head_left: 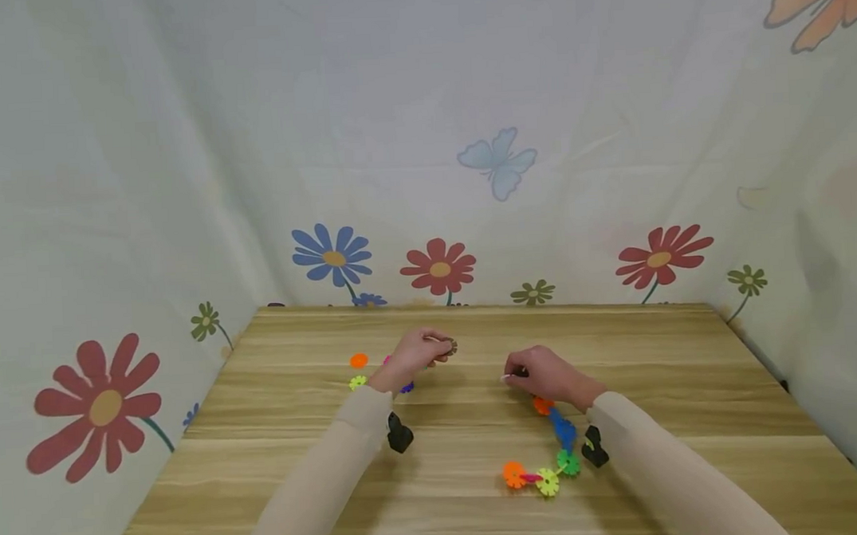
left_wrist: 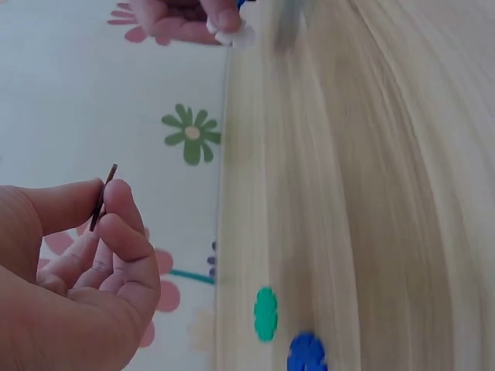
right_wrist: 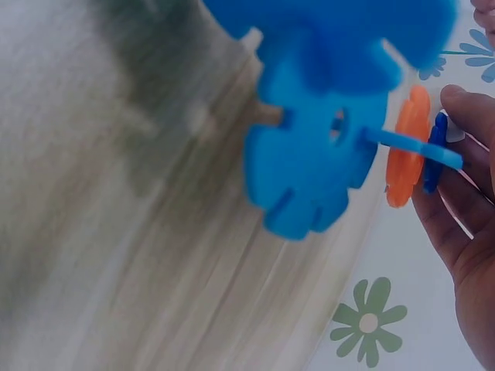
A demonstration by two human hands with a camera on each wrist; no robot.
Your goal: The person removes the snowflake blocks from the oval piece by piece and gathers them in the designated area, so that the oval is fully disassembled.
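Where the two hands meet over the middle of the table, each one has a small toy disc in its fingers.

Left hand: the left hand (head_left: pixel 414 354) pinches a thin brown disc (left_wrist: pixel 103 197) edge-on between thumb and forefinger; the other fingers curl in under it, and it is held off the wood.
Right hand: the right hand (head_left: pixel 544 374) pinches a white disc (head_left: pixel 507 377) at its fingertips, just above the table; the wrist view is blurred, so how the remaining fingers lie I cannot tell for sure.
Chain: a chain (head_left: pixel 551 446) of joined discs (orange, blue, green, yellow, orange) runs from under the right hand toward the near edge, curving left; its upper end appears to touch the hand.
Loose discs: an orange disc (head_left: pixel 359 360) and a yellow-green disc (head_left: pixel 358 381) lie just left of the left wrist, with a purple one partly hidden beneath it.
Table: the table (head_left: pixel 300 449) is pale wood; its far edge meets the flowered cloth (head_left: pixel 432 179), which also closes in the left and right sides.
Open room: bare wood lies between the hands, along the far edge, and across the right side; the near left corner is open too.
Gap: the hands are near each other but apart.
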